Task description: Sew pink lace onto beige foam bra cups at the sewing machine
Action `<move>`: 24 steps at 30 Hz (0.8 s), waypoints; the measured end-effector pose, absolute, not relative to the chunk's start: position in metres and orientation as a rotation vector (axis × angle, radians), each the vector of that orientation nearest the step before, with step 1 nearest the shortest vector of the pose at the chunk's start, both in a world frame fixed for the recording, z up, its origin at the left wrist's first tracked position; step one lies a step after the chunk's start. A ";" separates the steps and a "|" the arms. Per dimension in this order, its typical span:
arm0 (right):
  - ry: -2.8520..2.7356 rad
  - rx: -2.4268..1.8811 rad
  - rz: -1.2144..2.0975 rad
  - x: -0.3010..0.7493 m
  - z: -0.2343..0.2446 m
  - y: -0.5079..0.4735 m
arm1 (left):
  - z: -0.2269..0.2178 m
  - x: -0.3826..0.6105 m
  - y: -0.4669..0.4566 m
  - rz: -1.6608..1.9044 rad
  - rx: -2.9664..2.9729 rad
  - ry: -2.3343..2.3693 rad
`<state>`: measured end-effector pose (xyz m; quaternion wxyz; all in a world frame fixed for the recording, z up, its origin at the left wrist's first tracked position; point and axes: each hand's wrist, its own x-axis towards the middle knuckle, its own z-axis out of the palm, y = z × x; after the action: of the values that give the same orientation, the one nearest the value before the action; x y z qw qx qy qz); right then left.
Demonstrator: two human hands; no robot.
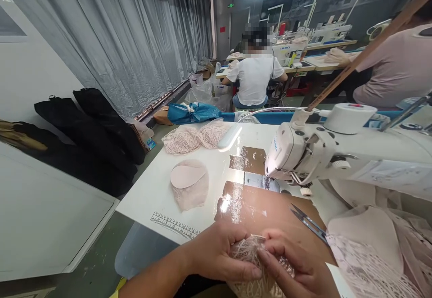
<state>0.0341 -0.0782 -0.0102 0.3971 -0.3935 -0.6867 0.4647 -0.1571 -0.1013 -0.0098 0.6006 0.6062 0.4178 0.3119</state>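
Both hands grip a piece of pale beige lace fabric (251,250) at the front edge of the sewing table. My left hand (224,253) pinches it from the left side. On the right, my right hand (286,259) presses thumb and fingers on the same lace. Its lower part hangs toward my lap and is partly hidden by the fingers. Just beyond the hands lies a brown cover sheet (266,212), with thread snips (308,221) resting on it to the right. The white sewing machine (286,149) stands past it, its needle area lit.
A pale cup piece on mesh (189,183) lies on the table's left, with joined lace cups (195,138) behind it. More lace pieces (374,244) are heaped at right. A printed ruler (175,225) marks the front edge. A person in a white shirt (255,79) sits ahead.
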 end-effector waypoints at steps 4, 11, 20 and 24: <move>-1.730 -1.053 1.108 0.038 -0.015 -0.074 | -0.010 -0.157 -0.100 0.729 1.371 0.962; -1.732 -1.088 1.143 0.039 -0.021 -0.069 | -0.002 -0.158 -0.092 0.786 1.321 1.009; -1.653 -1.082 1.214 0.040 -0.010 -0.062 | -0.010 -0.155 -0.078 0.771 1.180 0.909; -1.469 -1.110 1.448 0.039 -0.015 -0.054 | -0.020 -0.142 -0.075 0.857 1.045 0.845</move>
<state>0.0393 -0.0543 -0.0152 0.3891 -0.4366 -0.5776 0.5696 -0.1417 -0.0749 -0.0197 0.6990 0.4689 0.3790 0.3846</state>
